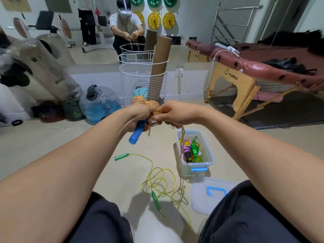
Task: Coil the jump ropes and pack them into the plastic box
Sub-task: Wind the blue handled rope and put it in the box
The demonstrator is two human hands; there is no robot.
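Observation:
My left hand (138,116) grips a blue jump-rope handle (135,136) together with loops of tan rope. Close beside it, my right hand (175,114) pinches the same tan rope (182,137), which hangs down past the clear plastic box (208,160) to a loose pile on the floor (180,193). Inside the box lie coiled ropes in green, pink and yellow. A yellow-green rope (157,176) with green handles (121,157) sprawls uncoiled on the floor in front of my knees.
The box's clear lid (201,202) with a blue handle lies on the floor by my right knee. A white wire basket (142,85) with cardboard tubes stands straight ahead. A massage table (254,71) is at right, a water jug (100,104) at left.

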